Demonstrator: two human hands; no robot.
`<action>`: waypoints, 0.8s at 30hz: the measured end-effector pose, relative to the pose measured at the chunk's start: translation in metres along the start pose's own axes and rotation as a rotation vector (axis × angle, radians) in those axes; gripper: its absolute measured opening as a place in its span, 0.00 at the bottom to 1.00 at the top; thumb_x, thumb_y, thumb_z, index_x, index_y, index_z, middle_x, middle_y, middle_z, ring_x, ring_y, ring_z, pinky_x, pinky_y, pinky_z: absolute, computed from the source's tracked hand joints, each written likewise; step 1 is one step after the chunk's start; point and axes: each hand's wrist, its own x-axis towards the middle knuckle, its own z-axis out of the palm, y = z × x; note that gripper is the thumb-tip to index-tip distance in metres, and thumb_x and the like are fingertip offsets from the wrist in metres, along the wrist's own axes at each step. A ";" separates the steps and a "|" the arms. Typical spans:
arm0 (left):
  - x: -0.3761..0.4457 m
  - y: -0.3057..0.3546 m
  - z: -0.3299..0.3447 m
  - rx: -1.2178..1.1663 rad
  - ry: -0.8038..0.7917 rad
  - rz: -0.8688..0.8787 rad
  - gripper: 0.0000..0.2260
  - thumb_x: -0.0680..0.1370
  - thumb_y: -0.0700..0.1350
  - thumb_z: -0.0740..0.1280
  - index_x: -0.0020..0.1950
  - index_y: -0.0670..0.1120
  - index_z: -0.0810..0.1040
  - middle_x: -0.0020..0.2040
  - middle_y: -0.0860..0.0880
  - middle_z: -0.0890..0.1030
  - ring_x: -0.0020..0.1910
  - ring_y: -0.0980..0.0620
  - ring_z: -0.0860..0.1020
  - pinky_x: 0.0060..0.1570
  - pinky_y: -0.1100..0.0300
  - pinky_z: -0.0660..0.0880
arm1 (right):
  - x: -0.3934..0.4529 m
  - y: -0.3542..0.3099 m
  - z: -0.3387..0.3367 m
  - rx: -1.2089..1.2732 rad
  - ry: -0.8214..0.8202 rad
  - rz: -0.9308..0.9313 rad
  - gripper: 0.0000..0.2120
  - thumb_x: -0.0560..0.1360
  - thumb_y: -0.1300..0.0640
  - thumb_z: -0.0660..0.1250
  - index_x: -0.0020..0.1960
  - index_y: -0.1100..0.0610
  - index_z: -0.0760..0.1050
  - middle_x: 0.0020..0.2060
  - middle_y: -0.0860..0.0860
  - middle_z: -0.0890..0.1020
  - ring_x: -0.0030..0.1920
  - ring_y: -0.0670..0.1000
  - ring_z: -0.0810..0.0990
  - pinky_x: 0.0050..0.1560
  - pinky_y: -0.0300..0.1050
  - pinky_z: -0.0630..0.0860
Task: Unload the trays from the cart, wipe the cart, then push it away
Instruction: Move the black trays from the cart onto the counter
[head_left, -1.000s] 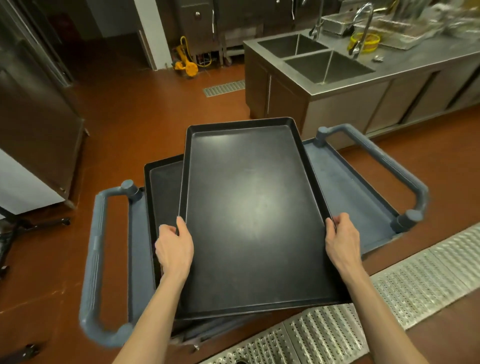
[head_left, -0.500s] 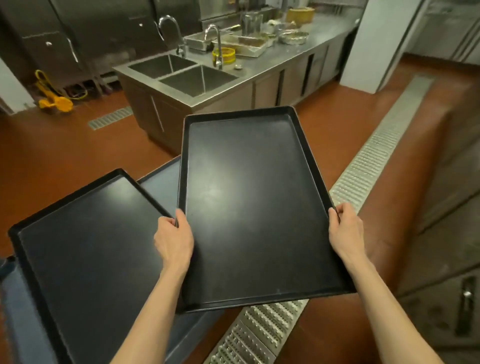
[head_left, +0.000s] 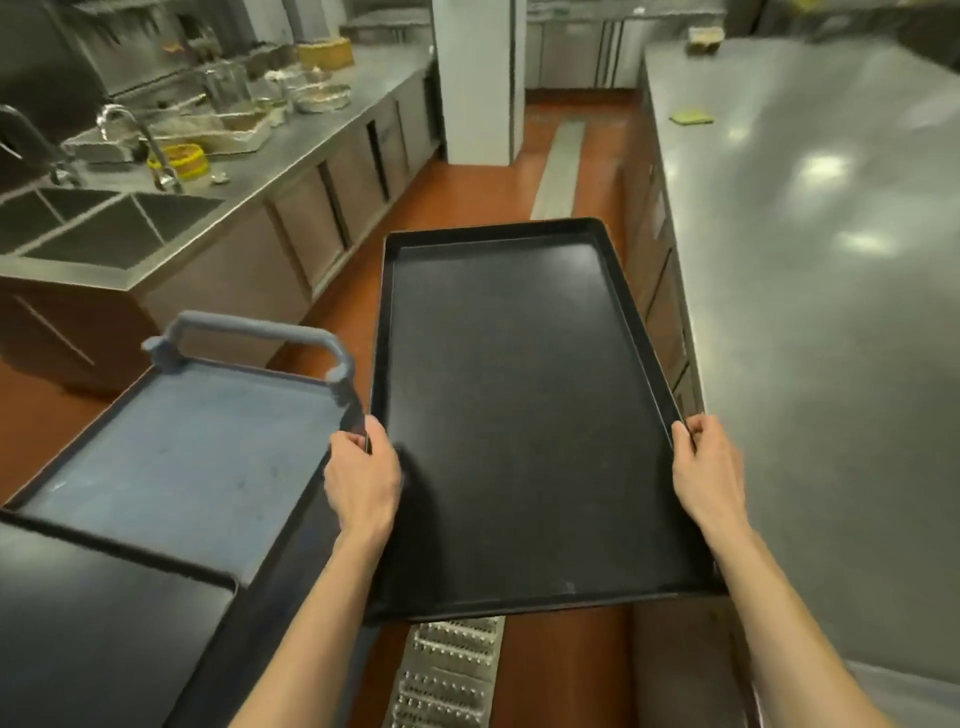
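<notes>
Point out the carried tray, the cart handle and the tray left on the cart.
carried tray (head_left: 524, 415): head view, flat middle.
cart handle (head_left: 254, 332): head view, top bar.
tray left on the cart (head_left: 93, 623): head view, flat inside.

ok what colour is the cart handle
Grey-blue, like the cart top; the handle shows in the head view.

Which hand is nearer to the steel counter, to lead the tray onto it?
Right. The right hand grips the tray edge beside the counter; the left hand is by the cart.

Both hands, left (head_left: 362, 480) and right (head_left: 709, 470), grip the long edges of a black tray (head_left: 524, 415), held right of the cart (head_left: 176, 457), beside the steel table (head_left: 831, 260).
</notes>
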 end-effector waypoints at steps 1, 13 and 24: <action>-0.009 0.009 0.012 0.006 -0.030 0.027 0.21 0.84 0.59 0.57 0.49 0.42 0.75 0.45 0.43 0.80 0.46 0.42 0.76 0.49 0.51 0.68 | -0.002 0.014 -0.014 0.002 0.031 0.039 0.08 0.86 0.55 0.60 0.50 0.58 0.69 0.44 0.55 0.78 0.48 0.62 0.76 0.44 0.50 0.65; -0.129 0.102 0.179 0.043 -0.513 0.321 0.18 0.84 0.56 0.59 0.47 0.41 0.74 0.40 0.48 0.77 0.42 0.44 0.74 0.48 0.53 0.66 | -0.059 0.161 -0.152 -0.046 0.524 0.374 0.08 0.84 0.58 0.62 0.48 0.60 0.71 0.38 0.56 0.79 0.42 0.60 0.74 0.44 0.49 0.64; -0.242 0.144 0.289 0.033 -0.976 0.625 0.17 0.83 0.56 0.59 0.47 0.44 0.76 0.39 0.50 0.78 0.44 0.45 0.75 0.50 0.53 0.68 | -0.174 0.205 -0.188 -0.129 0.913 0.800 0.07 0.85 0.58 0.61 0.51 0.62 0.73 0.38 0.56 0.77 0.44 0.66 0.78 0.42 0.48 0.60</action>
